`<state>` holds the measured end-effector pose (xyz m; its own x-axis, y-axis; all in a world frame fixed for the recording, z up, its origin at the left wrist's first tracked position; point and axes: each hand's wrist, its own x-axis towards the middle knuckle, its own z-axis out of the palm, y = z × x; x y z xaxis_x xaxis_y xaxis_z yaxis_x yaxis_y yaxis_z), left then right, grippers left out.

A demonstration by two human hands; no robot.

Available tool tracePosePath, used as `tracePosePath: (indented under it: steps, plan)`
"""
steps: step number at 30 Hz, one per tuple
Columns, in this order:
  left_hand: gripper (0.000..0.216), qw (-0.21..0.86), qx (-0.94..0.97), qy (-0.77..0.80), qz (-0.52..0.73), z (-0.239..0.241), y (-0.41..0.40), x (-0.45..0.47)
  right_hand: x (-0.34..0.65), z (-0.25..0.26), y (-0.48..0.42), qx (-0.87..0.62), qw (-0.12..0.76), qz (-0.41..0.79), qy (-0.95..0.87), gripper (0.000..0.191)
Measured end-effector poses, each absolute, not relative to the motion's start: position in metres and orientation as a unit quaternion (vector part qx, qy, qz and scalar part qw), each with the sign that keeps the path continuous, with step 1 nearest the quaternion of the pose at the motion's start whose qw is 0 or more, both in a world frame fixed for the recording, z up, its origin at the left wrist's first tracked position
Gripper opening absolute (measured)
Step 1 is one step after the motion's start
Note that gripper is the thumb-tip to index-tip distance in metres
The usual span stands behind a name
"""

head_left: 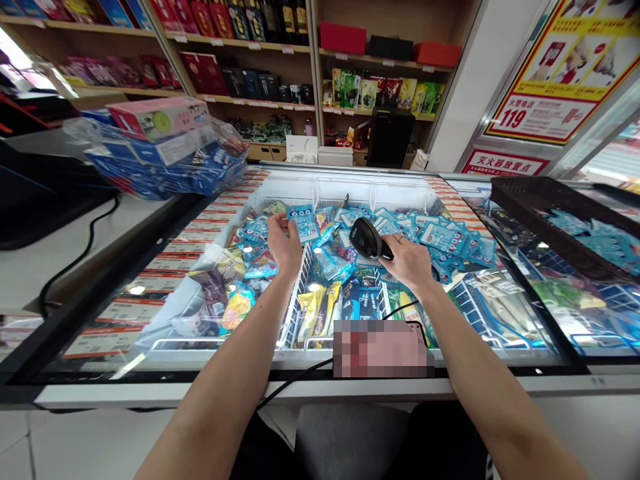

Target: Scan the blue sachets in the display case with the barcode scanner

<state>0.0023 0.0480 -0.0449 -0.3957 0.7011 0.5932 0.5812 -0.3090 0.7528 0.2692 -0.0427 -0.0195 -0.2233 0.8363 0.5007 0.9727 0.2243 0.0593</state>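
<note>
I reach into an open chest freezer [345,185] full of wrapped ice creams. My left hand [284,244] pinches a light blue ice cream packet [303,222] at its lower corner, above the left compartment. My right hand [410,263] grips a black handheld barcode scanner [367,238], its head pointing left toward that packet. The scanner's black cable [295,381] runs back over the freezer's front edge. A white wire divider [295,293] separates the compartments between my hands.
A pile of blue and pink boxes in plastic wrap [160,143] sits on the freezer's left lid. A dark mesh basket [555,213] rests on the glass lid at right. Shelves of boxed goods [250,80] line the back wall. A blurred patch [383,348] covers something on the front rim.
</note>
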Motion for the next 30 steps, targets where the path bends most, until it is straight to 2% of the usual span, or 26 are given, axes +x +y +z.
tracePosePath:
  steps: [5,8,12,15,23,30]
  plan:
    - [0.040,-0.043,0.540,0.647,0.537,-0.038,0.042,0.003,0.269,-0.019,-0.043,-0.597,0.186,-0.187,-0.758,0.031]
    - [0.043,-0.064,0.637,0.590,0.492,-0.033,0.037,0.011,0.274,-0.016,-0.043,-0.610,0.196,-0.184,-0.745,0.030]
    - [0.039,-0.053,0.795,0.495,0.347,-0.036,0.034,0.022,0.281,-0.011,-0.042,-0.643,0.208,-0.184,-0.714,0.030]
    - [0.031,-0.071,0.814,0.503,0.283,-0.044,0.035,0.024,0.284,-0.009,-0.043,-0.652,0.210,-0.183,-0.705,0.030]
    - [0.045,-0.135,0.752,0.562,0.317,-0.047,0.036,0.017,0.287,-0.002,-0.043,-0.634,0.185,-0.190,-0.726,0.032]
    - [0.041,-0.059,0.827,0.469,0.304,-0.039,0.044,0.033,0.298,0.004,-0.048,-0.605,0.163,-0.202,-0.753,0.033]
